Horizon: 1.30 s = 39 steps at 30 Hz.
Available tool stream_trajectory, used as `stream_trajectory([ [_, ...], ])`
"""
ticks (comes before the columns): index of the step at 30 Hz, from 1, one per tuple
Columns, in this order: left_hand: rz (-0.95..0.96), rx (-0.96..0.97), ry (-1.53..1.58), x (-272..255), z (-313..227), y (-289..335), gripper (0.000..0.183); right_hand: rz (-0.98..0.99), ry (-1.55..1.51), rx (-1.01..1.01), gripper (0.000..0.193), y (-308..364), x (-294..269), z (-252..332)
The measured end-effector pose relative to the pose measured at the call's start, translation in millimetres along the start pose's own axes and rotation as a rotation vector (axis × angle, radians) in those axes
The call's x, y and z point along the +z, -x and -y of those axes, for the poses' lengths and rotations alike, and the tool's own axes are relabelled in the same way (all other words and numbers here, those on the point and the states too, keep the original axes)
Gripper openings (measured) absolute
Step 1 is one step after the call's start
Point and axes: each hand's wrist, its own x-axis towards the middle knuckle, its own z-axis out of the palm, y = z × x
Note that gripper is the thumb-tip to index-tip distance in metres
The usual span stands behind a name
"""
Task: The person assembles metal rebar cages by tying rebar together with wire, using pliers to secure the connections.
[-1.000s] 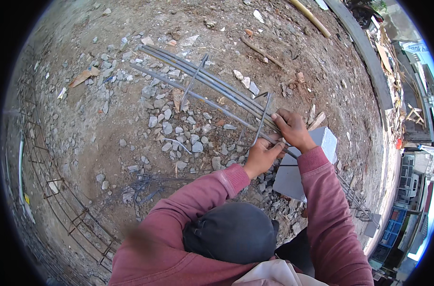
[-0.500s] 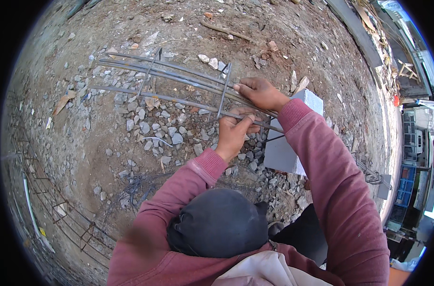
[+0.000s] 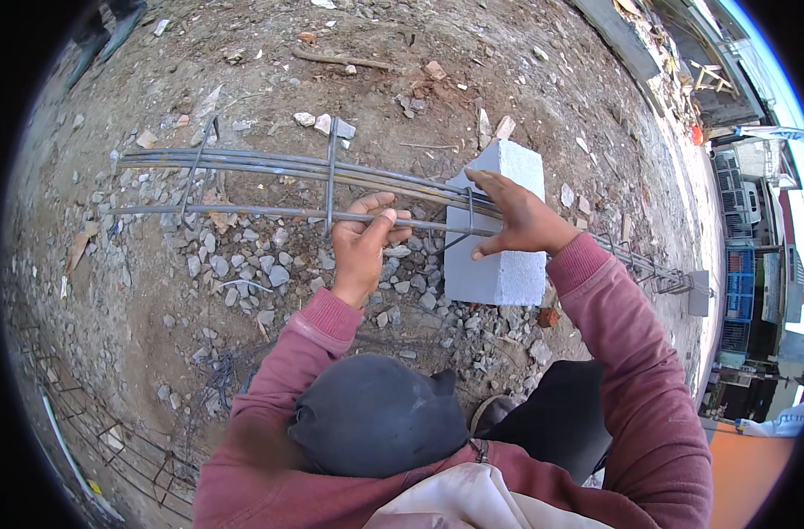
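Observation:
A cage of long steel rebars (image 3: pixel 269 163) lies across a light grey block (image 3: pixel 481 275), with square wire stirrups around the bars. My left hand (image 3: pixel 359 256) has its thumb and fingers around the near rebar (image 3: pixel 283 212), just right of the middle stirrup (image 3: pixel 331 172). My right hand (image 3: pixel 527 216) is spread over the block, thumb and fingers apart. Its fingertips are close to the right stirrup (image 3: pixel 470 216); whether they touch it I cannot tell. Another stirrup (image 3: pixel 193 172) stands near the bars' left ends.
Loose gravel (image 3: pixel 274 273) covers the dirt under the bars. Beyond my right arm the cage runs on to a second block (image 3: pixel 700 294). More rebar cages (image 3: pixel 124 423) lie at lower left. A person's boots (image 3: pixel 119 37) show at upper left. A stick (image 3: pixel 344 60) lies at the far side.
My right hand has gone from pinching the bars to spread fingers by the right stirrup. My left hand stays on the near rebar. The view has shifted, and boots now show at upper left.

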Motion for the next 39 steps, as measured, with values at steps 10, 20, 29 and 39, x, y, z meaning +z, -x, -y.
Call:
stream_trajectory([
  [10,-0.008,0.016,-0.006,0,1,-2,0.026,-0.429,0.211,-0.133,0.064,23,59,28],
  [20,0.02,0.013,0.027,1,3,-2,0.027,-0.374,-0.064,-0.032,0.045,13,32,11],
  [29,-0.002,-0.008,-0.058,2,5,-4,0.028,-0.283,-0.453,0.296,0.04,-20,34,-12],
  [39,-0.023,-0.086,0.002,2,-3,-5,0.038,-0.361,0.015,0.564,0.061,-54,20,3],
])
